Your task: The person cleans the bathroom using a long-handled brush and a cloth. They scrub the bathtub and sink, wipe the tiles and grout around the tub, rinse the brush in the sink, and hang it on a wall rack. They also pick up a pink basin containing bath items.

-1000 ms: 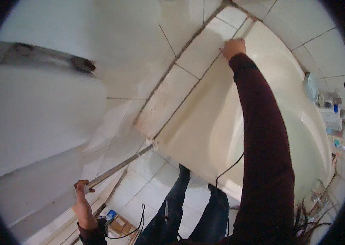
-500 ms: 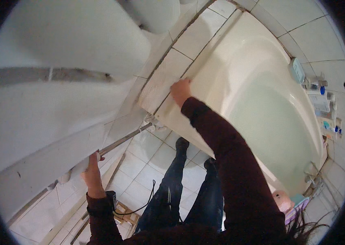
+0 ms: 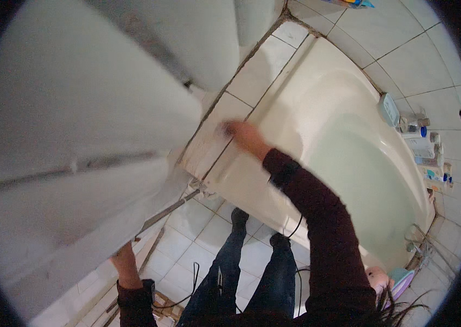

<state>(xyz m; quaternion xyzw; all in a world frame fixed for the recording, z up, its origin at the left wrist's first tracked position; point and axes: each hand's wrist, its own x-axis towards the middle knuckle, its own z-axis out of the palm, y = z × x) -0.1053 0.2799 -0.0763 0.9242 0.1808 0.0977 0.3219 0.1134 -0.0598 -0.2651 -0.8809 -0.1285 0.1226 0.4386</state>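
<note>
So the right hand (image 3: 241, 136) was stretched out over the near rim of the cream-coloured, rounded-corner acrylic bathtub (image 3: 350, 158), right where the rim met the pale tiled ledge (image 3: 214, 141) beside it. Something small and dark-greyish (image 3: 225, 129) sat under the fingers, pressed flat on the rim, but it was blurred, so I couldn't tell what it was or whether the fingers were curled around it or just lying on top. The dark maroon sleeve (image 3: 323, 229) ran from the lower right up to that hand.

The left hand was mostly hidden. Only the bare forearm (image 3: 127, 267) showed, going up behind the edge of a big white curved shower panel (image 3: 77, 136) that filled the whole left side of the view, so whether it was gripping or open I couldn't tell. A thin grey metal rail (image 3: 170, 210) ran along the bottom of that panel, near the forearm, toward the corner of the tub.

Other stuff around: a cluster of white and blue toiletry bottles (image 3: 424, 147) sat on the far tub corner on the right, well apart from the hands. A chrome tap (image 3: 418, 245) was at the lower right end of the tub. Below were legs in dark blue jeans (image 3: 230, 272) on the white tiled floor (image 3: 192, 234), with a thin black cable (image 3: 192, 283) dangling across them.
</note>
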